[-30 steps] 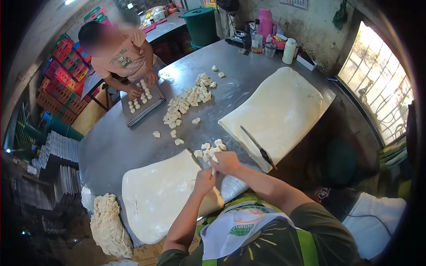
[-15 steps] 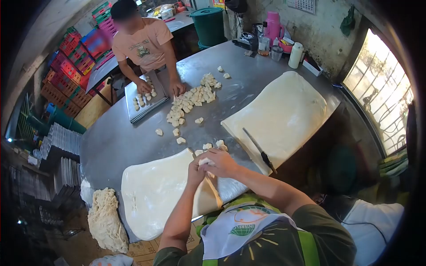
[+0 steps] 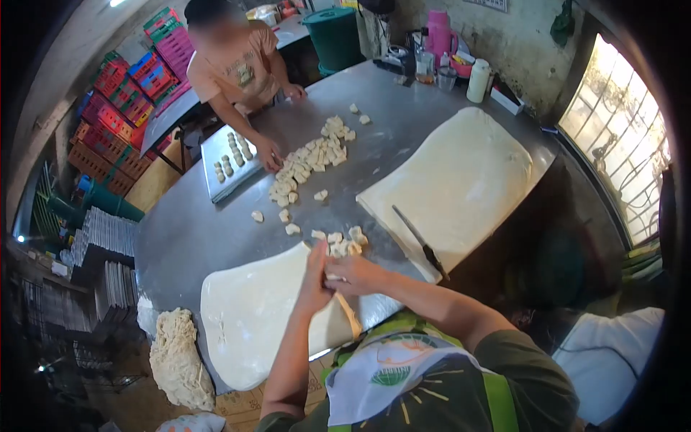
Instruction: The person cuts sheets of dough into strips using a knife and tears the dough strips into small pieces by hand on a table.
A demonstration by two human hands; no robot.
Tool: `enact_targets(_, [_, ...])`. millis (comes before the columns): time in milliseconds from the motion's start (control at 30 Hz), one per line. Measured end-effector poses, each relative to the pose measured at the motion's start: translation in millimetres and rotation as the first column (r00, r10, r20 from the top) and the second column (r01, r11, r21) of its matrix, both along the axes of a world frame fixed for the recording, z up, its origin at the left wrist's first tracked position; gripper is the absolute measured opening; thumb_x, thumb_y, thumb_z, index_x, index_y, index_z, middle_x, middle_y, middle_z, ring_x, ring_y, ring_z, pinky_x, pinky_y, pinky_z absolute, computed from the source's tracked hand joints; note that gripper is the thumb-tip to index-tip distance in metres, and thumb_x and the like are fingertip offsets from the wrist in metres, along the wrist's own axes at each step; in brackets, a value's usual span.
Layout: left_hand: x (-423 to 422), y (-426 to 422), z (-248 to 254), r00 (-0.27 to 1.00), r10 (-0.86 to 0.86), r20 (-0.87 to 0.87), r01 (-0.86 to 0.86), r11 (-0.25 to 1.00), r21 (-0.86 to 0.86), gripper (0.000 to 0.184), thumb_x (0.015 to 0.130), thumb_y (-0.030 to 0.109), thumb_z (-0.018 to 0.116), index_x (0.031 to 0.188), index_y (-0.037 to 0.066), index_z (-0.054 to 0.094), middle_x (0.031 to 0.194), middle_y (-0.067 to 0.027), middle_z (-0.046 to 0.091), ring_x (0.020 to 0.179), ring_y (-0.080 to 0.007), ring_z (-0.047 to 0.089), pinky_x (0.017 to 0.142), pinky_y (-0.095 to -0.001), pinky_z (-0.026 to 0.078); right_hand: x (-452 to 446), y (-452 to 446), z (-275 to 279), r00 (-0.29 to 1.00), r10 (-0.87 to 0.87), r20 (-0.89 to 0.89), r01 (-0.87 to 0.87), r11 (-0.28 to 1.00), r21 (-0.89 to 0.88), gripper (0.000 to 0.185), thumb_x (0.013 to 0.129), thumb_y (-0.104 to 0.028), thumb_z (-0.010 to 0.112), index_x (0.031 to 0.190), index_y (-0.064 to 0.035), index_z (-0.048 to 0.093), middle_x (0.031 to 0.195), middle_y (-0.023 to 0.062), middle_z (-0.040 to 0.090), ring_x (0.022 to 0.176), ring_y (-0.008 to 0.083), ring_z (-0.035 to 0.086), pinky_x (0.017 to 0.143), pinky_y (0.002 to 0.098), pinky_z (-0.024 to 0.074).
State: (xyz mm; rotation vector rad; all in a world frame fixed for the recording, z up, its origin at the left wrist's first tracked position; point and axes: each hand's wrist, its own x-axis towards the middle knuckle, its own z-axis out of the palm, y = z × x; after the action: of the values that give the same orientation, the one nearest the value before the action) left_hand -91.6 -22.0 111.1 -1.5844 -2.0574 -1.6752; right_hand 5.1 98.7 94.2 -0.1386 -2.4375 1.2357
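My left hand (image 3: pixel 314 279) is held edge-up over the near dough slab (image 3: pixel 252 309), its fingers pointing away from me. Pressed close against it, my right hand (image 3: pixel 356 275) is closed with bent fingers. A small pale piece of dough (image 3: pixel 333 276) shows between the two hands, mostly hidden by the fingers. Just beyond them lie several cut dough pieces (image 3: pixel 355 235) on the metal table (image 3: pixel 187 237). A long knife (image 3: pixel 414 236) with a dark handle rests on the edge of the far dough slab (image 3: pixel 461 173).
Across the table a co-worker (image 3: pixel 241 72) reaches toward a heap of dough pieces (image 3: pixel 309 162), beside a tray (image 3: pixel 211 162) with rows of dough balls. Rough dough (image 3: pixel 180 360) hangs at the left edge. A pink thermos (image 3: pixel 439 39) and bottles stand at the back.
My left hand has straightened and turned edge-up, while my right hand has shifted slightly down beside it. The co-worker's one hand has left the tray; the other is by the heap.
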Motion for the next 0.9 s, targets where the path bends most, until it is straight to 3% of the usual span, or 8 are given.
enact_targets(133, [-40,-13,-25,0.806,-0.069,0.588,0.321,0.886,-0.336,0.042,0.081,-0.006,0.059,0.122,0.004,0.065,0.087,-0.0111,0.073,0.078,-0.0272,0.07,0.069,-0.0348,0.053,-10,-7,9,0.988,-0.03,-0.149,0.035,0.999,0.029,0.039,0.083,-0.039,0.071,0.104,-0.0061,0.065,0.108,0.0201,0.065,0.103,0.0356,0.063,0.086,0.0425,0.051])
enact_targets(267, [-13,-17,-48,0.982,-0.038,0.187,0.138,0.823,-0.552,0.043,0.081,-0.007,0.057,0.121,0.004,0.065,0.081,-0.0109,0.071,0.071,-0.0282,0.069,0.065,-0.0354,0.053,-12,0,1,0.935,-0.324,0.144,0.302,0.941,0.154,0.035,0.082,-0.037,0.074,0.092,-0.0046,0.065,0.095,0.0196,0.066,0.087,0.0359,0.066,0.078,0.0439,0.0526])
enact_targets(333, [-1,-24,-22,0.964,-0.26,0.059,0.24,0.75,-0.616,0.012,0.087,0.004,0.063,0.094,0.004,0.072,0.083,-0.0134,0.07,0.072,-0.0282,0.069,0.067,-0.0352,0.051,-3,19,-25,0.864,-0.388,0.321,0.33,0.918,0.221,0.033,0.082,-0.036,0.074,0.088,-0.0046,0.064,0.093,0.0196,0.066,0.083,0.036,0.066,0.076,0.0449,0.0525])
enact_targets(467, [0,-27,-7,0.845,-0.177,0.504,0.329,0.916,-0.23,0.019,0.085,-0.001,0.061,0.1,0.003,0.071,0.079,-0.0156,0.068,0.071,-0.0266,0.068,0.068,-0.0357,0.052,7,42,-52,0.86,-0.36,0.363,0.261,0.92,0.293,0.032,0.082,-0.035,0.074,0.089,-0.0052,0.064,0.09,0.019,0.065,0.085,0.0351,0.065,0.075,0.0444,0.0518])
enact_targets(600, [-6,-8,-33,0.989,0.078,0.123,-0.072,0.996,-0.047,0.024,0.084,-0.003,0.062,0.107,0.003,0.069,0.083,-0.0161,0.069,0.08,-0.0208,0.069,0.076,-0.0349,0.052,-9,5,-5,0.972,-0.21,0.101,0.201,0.975,0.09,0.028,0.082,-0.031,0.07,0.094,-0.0068,0.063,0.095,0.0202,0.063,0.096,0.0388,0.062,0.082,0.046,0.0514])
enact_targets(733, [-31,-20,-18,0.924,-0.111,0.365,0.259,0.884,-0.389,0.037,0.086,-0.002,0.063,0.122,0.006,0.065,0.082,-0.0126,0.069,0.074,-0.0169,0.067,0.069,-0.0279,0.052,-7,-16,-2,0.996,0.012,-0.084,-0.015,0.999,-0.036,0.031,0.081,-0.032,0.071,0.097,-0.006,0.064,0.098,0.0202,0.063,0.097,0.0391,0.062,0.082,0.0455,0.0513])
enact_targets(867, [-8,-13,-59,0.936,-0.006,0.351,0.176,0.874,-0.453,0.035,0.086,-0.002,0.062,0.12,0.006,0.065,0.086,-0.0133,0.07,0.078,-0.0178,0.068,0.071,-0.0281,0.053,-7,-4,11,0.979,-0.193,-0.068,0.197,0.979,0.059,0.034,0.083,-0.036,0.07,0.096,-0.0049,0.064,0.098,0.0197,0.064,0.096,0.0374,0.063,0.082,0.0455,0.0509])
enact_targets(900, [0,-18,-50,0.936,-0.003,0.352,0.174,0.872,-0.457,0.035,0.086,-0.002,0.062,0.12,0.006,0.065,0.086,-0.0133,0.07,0.078,-0.0178,0.068,0.071,-0.0281,0.053,-6,3,2,0.97,-0.21,0.119,0.195,0.972,0.129,0.034,0.083,-0.036,0.07,0.098,-0.005,0.064,0.097,0.0182,0.064,0.095,0.0365,0.063,0.083,0.0444,0.0506])
